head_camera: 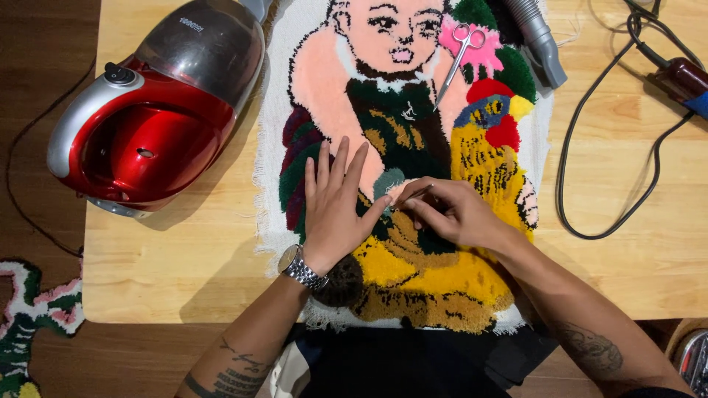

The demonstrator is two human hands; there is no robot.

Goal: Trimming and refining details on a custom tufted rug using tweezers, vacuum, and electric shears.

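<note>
fingers of right hand (450, 214) hide thin tool's (417, 194) tip on rug (413, 273)

Two hands, one tufted rug, one thin tool lying in count on a single wooden table.

Sitting on the table (184, 265) are one tufted rug (413, 147), one red vacuum cleaner (147, 110), one pair of scissors (459, 59), one grey hose nozzle (538, 37) and one black cord (590, 147); one left hand (335, 203), wearing one wristwatch (299, 267), and one right hand (450, 214), pinching one thin tool (417, 194), are resting there.
</note>
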